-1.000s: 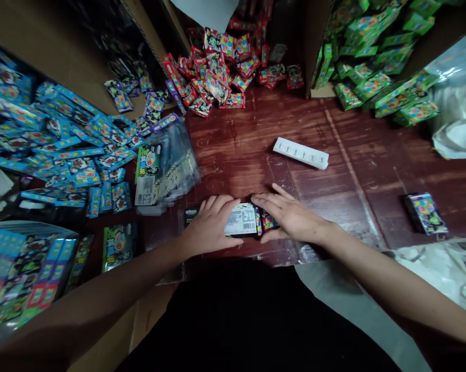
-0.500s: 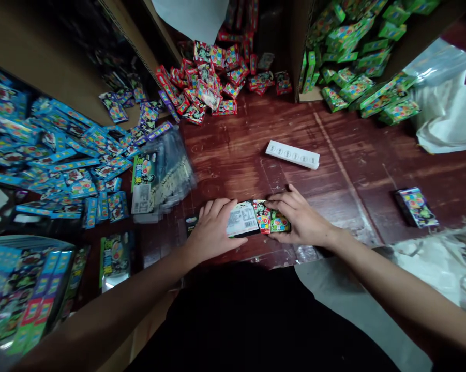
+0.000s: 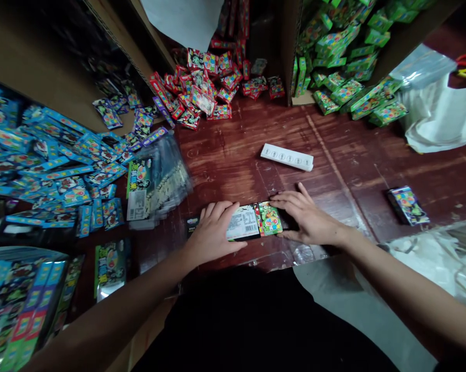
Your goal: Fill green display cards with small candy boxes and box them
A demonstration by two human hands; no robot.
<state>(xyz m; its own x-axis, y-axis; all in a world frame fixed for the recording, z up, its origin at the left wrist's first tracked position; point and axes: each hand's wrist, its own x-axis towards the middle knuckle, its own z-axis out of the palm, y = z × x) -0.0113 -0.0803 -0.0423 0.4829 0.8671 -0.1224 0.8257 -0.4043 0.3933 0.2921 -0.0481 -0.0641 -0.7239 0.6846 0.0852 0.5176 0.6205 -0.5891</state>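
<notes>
A clear bag [image 3: 242,223] with a white barcode label and black edges lies flat near the table's front edge. Over its left part, my left hand [image 3: 215,227] is closed, thumb along the label and fingers across the far side. A small green box [image 3: 270,219] with bright print is at the bag's right end, mostly past the label. A strip of red box [image 3: 257,219] shows between the two. My right hand [image 3: 308,217] has its thumb and fingertips at the green box's right end, with the index finger raised. How far the boxes reach inside is hidden.
Blue boxes [image 3: 73,170] heap at left beside flat printed bags [image 3: 159,181]. Red packs [image 3: 205,85] and green packs [image 3: 345,77] spill from cartons behind. A white strip-shaped box [image 3: 287,157] lies mid-table; a dark box [image 3: 408,205] lies right. White bags [image 3: 438,263] hang by the front edge.
The green box has moved left against the bag, and the red box beside it now shows only as a thin strip. My right hand's fingers have drawn back to the green box's right end.
</notes>
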